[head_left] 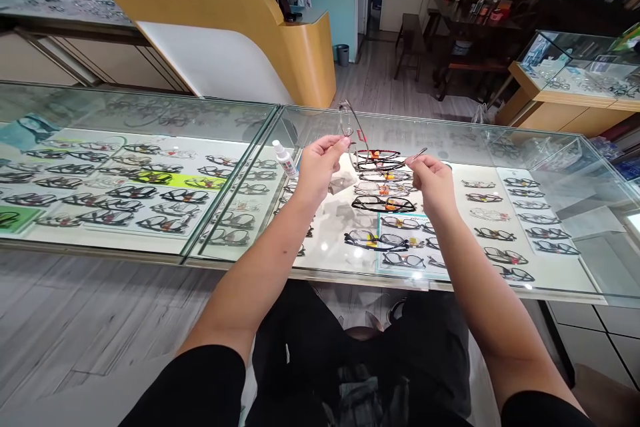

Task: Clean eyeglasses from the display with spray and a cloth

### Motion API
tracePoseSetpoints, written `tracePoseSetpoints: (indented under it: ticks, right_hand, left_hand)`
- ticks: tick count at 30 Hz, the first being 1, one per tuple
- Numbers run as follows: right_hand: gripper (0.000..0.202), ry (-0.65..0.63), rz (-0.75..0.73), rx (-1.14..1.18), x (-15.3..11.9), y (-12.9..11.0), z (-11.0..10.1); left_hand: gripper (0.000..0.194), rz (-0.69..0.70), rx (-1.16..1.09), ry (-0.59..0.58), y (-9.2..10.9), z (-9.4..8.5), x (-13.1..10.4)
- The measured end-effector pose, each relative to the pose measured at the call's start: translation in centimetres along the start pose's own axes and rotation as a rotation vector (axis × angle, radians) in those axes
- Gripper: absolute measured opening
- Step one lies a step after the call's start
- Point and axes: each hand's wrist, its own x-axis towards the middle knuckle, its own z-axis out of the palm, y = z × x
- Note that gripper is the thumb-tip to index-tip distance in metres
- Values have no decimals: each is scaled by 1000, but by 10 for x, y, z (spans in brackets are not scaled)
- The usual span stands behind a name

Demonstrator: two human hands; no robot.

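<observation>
A pair of thin-rimmed eyeglasses (347, 122) is held up above the glass counter, turned on its side with one lens over the other. My left hand (320, 164) is closed, thumb and fingers pinching the frame near its middle. Pinched in the fingers of my right hand (431, 177) is the end of a temple arm of these glasses. Below and between my hands, several dark-framed glasses (383, 204) lie in a column, some with orange or yellow tags. Just left of my left hand stands a small white spray bottle (286, 160). Near my left wrist is a greyish cloth-like piece (343, 182), partly hidden.
The glass display counter (235, 260) runs across in front of me, with many glasses inside. Beyond it stand a yellow cashier desk (305, 54), a bin (343, 54), a dark table (480, 17) with bottles, and another display case (570, 97) at right.
</observation>
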Motion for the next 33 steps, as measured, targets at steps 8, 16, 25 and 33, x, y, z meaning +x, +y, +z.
tracePoseSetpoints:
  ticks: [8,16,25,33]
  right_hand:
    - [32,-31,143,48,0,4,3]
    - [24,-126,-77,-78,-19,-15,3]
    - [67,-589,-171,-74,-42,-10,23]
    - [63,-416,-212,-47,-40,-12,22]
  left_hand:
    - [37,-55,-101,80,-7,0,2]
    - [37,225,160,121,-8,6,-11]
    - [34,423,389,18,-20,16,-30]
    - [34,477,519,-26,-19,13,-29]
